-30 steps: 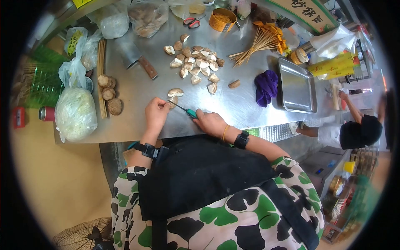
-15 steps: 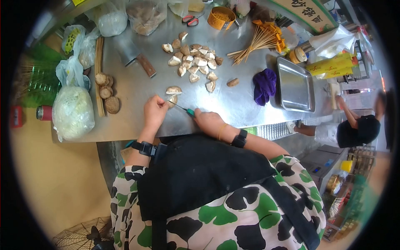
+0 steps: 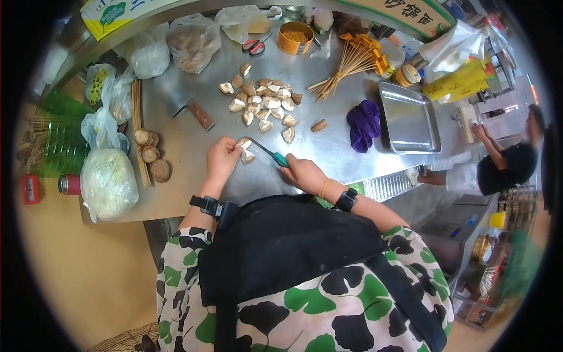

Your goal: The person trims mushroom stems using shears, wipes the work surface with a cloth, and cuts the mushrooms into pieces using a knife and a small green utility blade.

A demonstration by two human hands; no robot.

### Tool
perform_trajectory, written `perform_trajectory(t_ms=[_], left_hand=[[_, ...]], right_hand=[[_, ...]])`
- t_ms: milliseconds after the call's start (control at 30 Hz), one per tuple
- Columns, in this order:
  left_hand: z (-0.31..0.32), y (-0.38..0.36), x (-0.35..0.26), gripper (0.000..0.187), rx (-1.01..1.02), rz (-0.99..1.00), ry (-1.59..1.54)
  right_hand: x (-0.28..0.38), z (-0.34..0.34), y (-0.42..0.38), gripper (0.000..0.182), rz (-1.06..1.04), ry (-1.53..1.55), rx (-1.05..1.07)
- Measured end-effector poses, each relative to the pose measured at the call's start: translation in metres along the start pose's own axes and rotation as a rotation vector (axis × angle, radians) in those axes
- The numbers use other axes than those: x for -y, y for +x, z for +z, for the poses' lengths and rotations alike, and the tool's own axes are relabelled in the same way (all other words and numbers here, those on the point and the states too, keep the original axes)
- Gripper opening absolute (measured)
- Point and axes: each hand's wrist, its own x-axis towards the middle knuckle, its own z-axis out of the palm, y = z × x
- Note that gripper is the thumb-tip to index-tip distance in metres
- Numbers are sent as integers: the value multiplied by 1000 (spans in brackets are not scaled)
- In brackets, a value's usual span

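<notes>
My right hand (image 3: 306, 175) is closed round the green handle of a small knife (image 3: 280, 159). Its thin dark blade slants left across the far side of a cut mushroom piece (image 3: 248, 155), pale flesh showing. The fingertips of my left hand (image 3: 223, 159) pinch the left edge of the mushroom, close to the blade tip. Past both hands lies a pile of cut mushrooms (image 3: 270, 102), white faces and brown caps mixed. One brown piece (image 3: 319, 125) sits apart on the right. Several whole mushrooms (image 3: 159, 171) rest at the left beside a bundle of long sticks (image 3: 137, 126).
A cleaver (image 3: 200, 114) lies left of the pile. Bagged food (image 3: 109, 185) stands at the left edge. Scissors (image 3: 254, 47), a round tin (image 3: 295, 39) and skewers (image 3: 343, 67) are at the back. A purple cloth (image 3: 363, 126) and metal tray (image 3: 410, 117) lie right; another person (image 3: 507, 167) stands beyond.
The camera view has shifted. The knife blade has moved onto the far side of the mushroom, and my left fingertips now press on the mushroom's edge. The mushroom pieces near my hands sit closer together.
</notes>
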Motion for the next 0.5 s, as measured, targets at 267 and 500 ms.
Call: perform_trajectory(t_ms=[267, 500], left_hand=[[8, -16, -22, 28, -52, -45, 117], [8, -17, -24, 28, -36, -59, 152]], right_hand=[[18, -2, 20, 27, -8, -69, 41], [11, 7, 24, 27, 26, -109, 115]])
